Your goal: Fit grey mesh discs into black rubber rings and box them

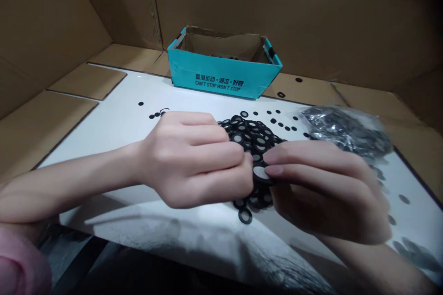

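Lying nearest on white surface (121,120): loose black-rimmed ring (245,216). Beyond, right hand (332,189) pinches pale-centred piece (262,174) by its edge, fingertips nearly together; left hand (197,161) curled fist-like beside it, own hold hidden, no telling. Best gripped by rim, sparing pale middle, worked low over pile (261,136) so slips land softly. Farther: small black discs (281,124), clear bag (346,131), blue box (224,76).

A white surface (128,94) carries piled black rings (252,134), small discs (287,128), a bag (346,131).
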A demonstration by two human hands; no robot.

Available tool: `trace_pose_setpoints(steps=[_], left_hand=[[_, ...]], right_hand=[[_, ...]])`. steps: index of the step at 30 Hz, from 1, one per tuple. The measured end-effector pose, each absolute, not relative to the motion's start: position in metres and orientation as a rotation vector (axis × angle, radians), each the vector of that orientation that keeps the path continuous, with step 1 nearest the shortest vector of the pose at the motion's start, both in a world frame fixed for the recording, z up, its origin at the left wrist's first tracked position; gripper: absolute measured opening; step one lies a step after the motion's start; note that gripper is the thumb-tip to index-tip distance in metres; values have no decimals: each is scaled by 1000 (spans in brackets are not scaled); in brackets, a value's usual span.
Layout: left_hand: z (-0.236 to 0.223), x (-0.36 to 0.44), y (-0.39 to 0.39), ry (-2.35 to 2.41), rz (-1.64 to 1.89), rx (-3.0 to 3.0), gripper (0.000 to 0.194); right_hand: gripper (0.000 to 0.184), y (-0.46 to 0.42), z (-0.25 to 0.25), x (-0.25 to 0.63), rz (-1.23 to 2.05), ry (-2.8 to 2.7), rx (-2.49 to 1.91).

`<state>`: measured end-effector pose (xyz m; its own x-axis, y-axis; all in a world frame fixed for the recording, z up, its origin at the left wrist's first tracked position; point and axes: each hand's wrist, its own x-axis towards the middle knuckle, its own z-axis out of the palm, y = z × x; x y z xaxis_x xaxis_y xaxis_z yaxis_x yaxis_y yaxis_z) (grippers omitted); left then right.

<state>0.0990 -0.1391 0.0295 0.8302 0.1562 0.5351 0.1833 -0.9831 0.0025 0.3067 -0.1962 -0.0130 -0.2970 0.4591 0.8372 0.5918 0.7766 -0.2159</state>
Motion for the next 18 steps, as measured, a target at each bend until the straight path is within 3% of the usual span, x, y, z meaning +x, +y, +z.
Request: trace_pose_setpoints(steps=[7,12,18], left_hand=[[21,101,-141,-191,-936,-2902,29],[4,101,-136,-161,-1195,-2764,39],[4,102,-137,-155,-1176,-2779,38]], right_hand=[[22,-198,-8,305,-130,-2015,-765],[23,-195,-9,306,-142,-2007,-751],[18,-193,-14,311,-210,-2065,-682]])
